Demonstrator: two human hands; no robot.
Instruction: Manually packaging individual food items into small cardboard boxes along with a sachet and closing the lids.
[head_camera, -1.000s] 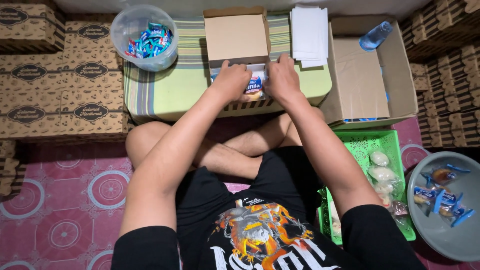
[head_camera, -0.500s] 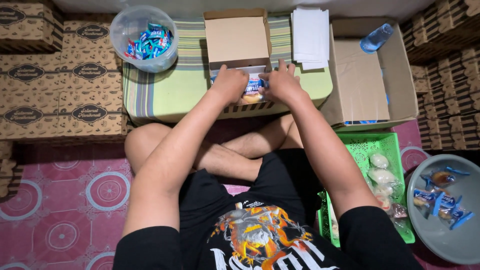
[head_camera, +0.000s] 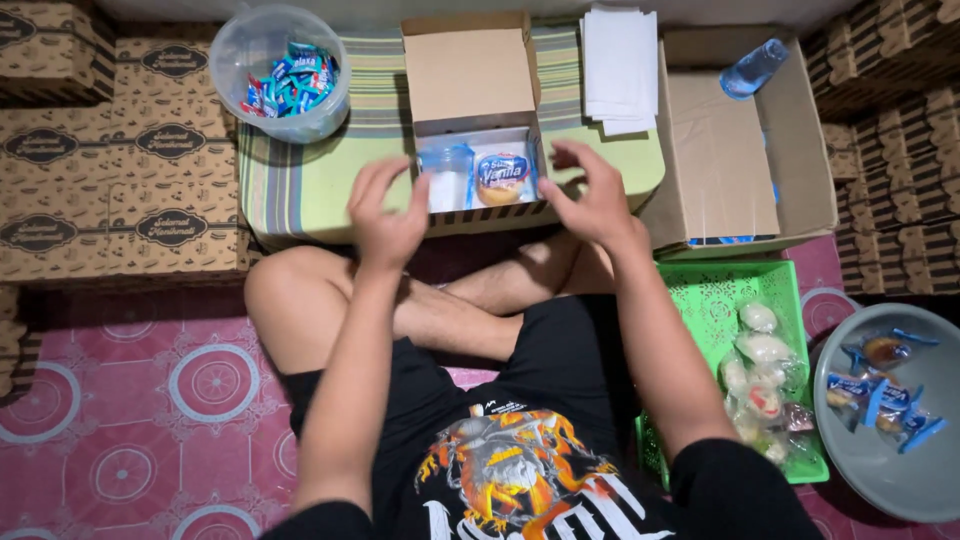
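Open snack box (head_camera: 478, 170), brown card, lid flap tipped back, set at the near edge of a striped low table (head_camera: 330, 180); inside, side by side, a clear blue-sealed cup (head_camera: 444, 170) and a wrapped round cake (head_camera: 501, 176), snug enough to stay put. Left hand (head_camera: 385, 215) and right hand (head_camera: 590, 195) raised just short of the box, fingers spread, holding nothing. In reach: clear tub of blue sweets (head_camera: 285, 70), white paper stack (head_camera: 618, 65), green basket (head_camera: 720, 295), grey basin (head_camera: 900, 480).
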